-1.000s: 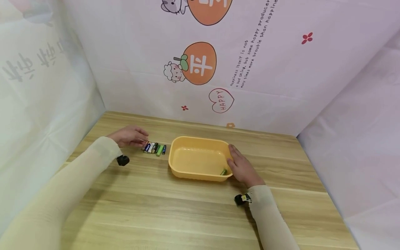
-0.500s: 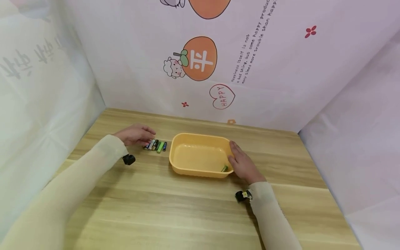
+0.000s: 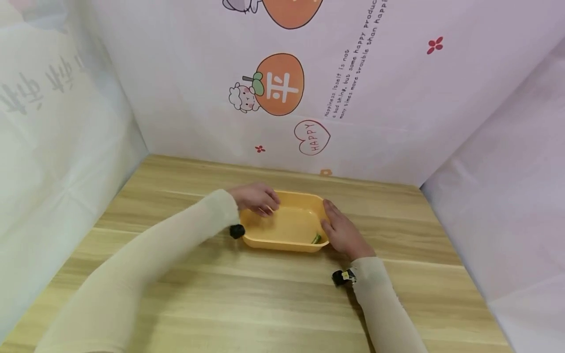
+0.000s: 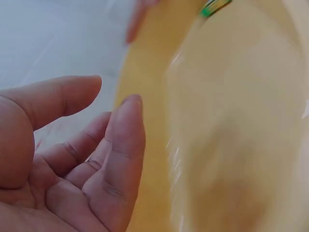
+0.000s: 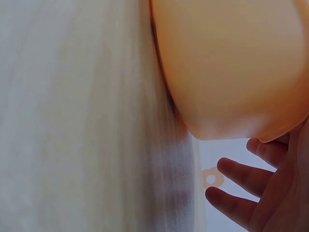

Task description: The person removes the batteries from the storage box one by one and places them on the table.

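Note:
A yellow plastic tub (image 3: 289, 223) stands on the wooden table. My left hand (image 3: 258, 198) is over the tub's left part, fingers slightly bent and thumb apart. Nothing shows between its fingers in the left wrist view. One green battery (image 3: 316, 239) lies inside at the near right corner, and the left wrist view catches this green battery (image 4: 215, 7) too. My right hand (image 3: 344, 233) holds the tub's right end, thumb over the rim and fingers outside. In the right wrist view some fingers (image 5: 244, 176) stretch away from the tub wall. The row of batteries is hidden behind my left forearm.
Black wrist cameras sit at my left cuff (image 3: 237, 231) and right cuff (image 3: 340, 278). A printed white curtain (image 3: 366, 147) borders the table's back edge, with more white cloth at both sides. Bare wooden tabletop (image 3: 247, 299) extends in front of the tub.
My left hand has moved right, from the row of batteries to over the tub, and its forearm now covers that row. My right hand and the tub have stayed in place.

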Motion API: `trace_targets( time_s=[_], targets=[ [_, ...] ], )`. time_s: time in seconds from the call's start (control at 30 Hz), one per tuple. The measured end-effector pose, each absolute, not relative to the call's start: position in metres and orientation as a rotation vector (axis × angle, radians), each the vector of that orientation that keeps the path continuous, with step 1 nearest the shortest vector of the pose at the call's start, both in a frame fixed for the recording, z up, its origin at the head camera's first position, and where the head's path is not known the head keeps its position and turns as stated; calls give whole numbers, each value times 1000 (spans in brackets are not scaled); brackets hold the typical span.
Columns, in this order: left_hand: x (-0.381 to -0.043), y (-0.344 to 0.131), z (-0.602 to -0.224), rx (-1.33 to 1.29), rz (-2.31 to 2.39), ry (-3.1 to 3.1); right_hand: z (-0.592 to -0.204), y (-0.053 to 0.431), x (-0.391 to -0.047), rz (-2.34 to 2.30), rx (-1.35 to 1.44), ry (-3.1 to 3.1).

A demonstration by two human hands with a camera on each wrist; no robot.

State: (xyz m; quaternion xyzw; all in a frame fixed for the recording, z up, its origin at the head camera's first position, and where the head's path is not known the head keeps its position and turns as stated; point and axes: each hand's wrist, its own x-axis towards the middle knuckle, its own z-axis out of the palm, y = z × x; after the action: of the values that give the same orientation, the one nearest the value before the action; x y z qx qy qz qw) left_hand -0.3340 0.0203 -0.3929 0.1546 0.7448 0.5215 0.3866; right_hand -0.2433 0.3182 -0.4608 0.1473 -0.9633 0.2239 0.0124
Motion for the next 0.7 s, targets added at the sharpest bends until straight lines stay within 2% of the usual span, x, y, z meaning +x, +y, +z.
trace_targets(
  time_s=[0.23,0.7],
  targets=[
    [-320,78,-411,481,1176,1891,-465,315,-241,691,456,-2988],
    [-305,127,-428,558,997,1863,-459,317,-240,671,439,-2992]
  ],
)
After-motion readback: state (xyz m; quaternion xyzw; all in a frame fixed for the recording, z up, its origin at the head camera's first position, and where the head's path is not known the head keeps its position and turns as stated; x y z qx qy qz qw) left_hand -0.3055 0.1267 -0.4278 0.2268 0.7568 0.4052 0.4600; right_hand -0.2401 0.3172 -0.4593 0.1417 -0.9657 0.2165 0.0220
